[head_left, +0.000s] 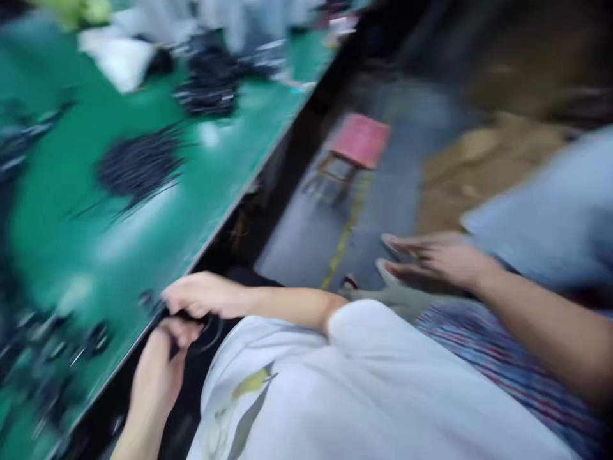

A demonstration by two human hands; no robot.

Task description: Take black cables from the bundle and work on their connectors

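Note:
My left hand [167, 342] and my right hand [196, 295] are close together at the table's near edge, in front of my white shirt. The fingers of both are closed in a pinch around a thin dark cord [218, 335], part of which loops out beside them. Most of what they hold is hidden by the fingers and blurred. On the green table [158, 249], near the hands, lie several small dark coiled pieces [98, 335]. Farther along is a loose bundle of thin black strands [138, 163].
Black bundles [208, 80] and a white bag [117, 57] lie farther up the table. A pink-topped stool [361, 140] stands on the grey floor beside a yellow line. Another person's hand [454, 259] is at the right, near brown cardboard [483, 166]. Motion blurs the view.

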